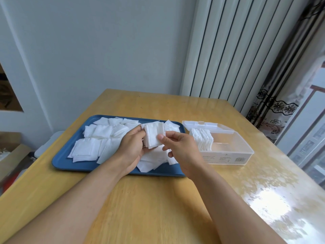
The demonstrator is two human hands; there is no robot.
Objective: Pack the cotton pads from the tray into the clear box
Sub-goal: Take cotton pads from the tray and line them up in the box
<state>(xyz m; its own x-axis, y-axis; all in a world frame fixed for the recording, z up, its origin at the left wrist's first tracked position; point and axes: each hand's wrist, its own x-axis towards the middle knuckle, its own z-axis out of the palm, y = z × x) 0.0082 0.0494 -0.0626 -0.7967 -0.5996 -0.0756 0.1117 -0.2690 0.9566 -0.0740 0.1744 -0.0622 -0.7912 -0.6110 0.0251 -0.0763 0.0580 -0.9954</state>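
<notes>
A blue tray (61, 162) on the wooden table (149, 208) holds loose white square cotton pads (98, 138), scattered and overlapping across most of its floor. Just to its right stands the clear box (232, 152), lid (207, 125) tipped open behind it; a row of pads (203, 140) stands on edge at its left end, and the rest of the box shows only clear plastic. Above the tray, the left hand (131, 148) grips a small stack of pads (153, 136) from the left, while the right hand (177, 147) pinches the stack's right edge with thumb and fingers. The pads under both hands are partly hidden, and the print on the box's front label is too small to read.
</notes>
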